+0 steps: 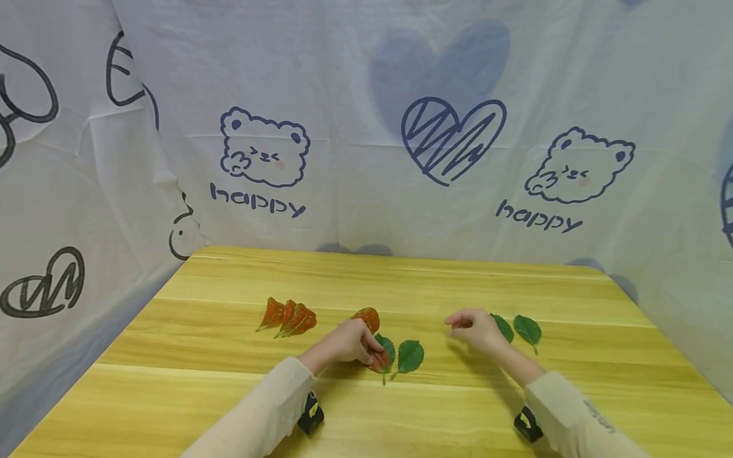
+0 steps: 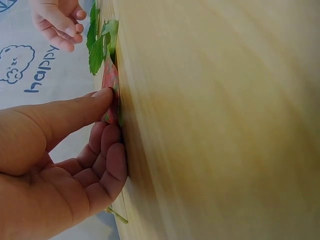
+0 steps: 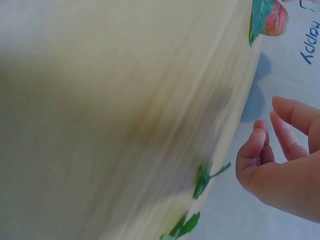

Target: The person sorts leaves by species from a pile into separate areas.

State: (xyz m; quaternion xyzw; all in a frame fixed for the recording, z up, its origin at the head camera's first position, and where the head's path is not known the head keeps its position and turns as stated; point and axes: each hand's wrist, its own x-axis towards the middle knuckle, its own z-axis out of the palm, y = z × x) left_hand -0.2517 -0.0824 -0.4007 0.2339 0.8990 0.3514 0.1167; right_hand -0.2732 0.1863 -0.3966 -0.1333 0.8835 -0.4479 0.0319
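Note:
Between thumb and fingertips, my left hand (image 1: pixel 349 342) pinches a red leaf (image 1: pixel 380 362), low over the table. The red leaf (image 2: pixel 111 80) also shows at the thumb tip in the left wrist view. It partly covers one green leaf (image 1: pixel 389 347), and a second green leaf (image 1: pixel 410 356) lies just right of it. Beyond my left hand is another red leaf (image 1: pixel 369 317), partly hidden by the hand. My right hand (image 1: pixel 476 328) hovers over the table with fingers loosely bent and nothing in them. Beside it lie two green leaves, one partly covered (image 1: pixel 502 326) and one in full view (image 1: pixel 527 330).
Several overlapping red leaves (image 1: pixel 296 319) lie in a fan on the left part of the wooden table (image 1: pixel 229 394). White cloth (image 1: pixel 355 152) printed with bears and hearts hangs behind the table and along its sides.

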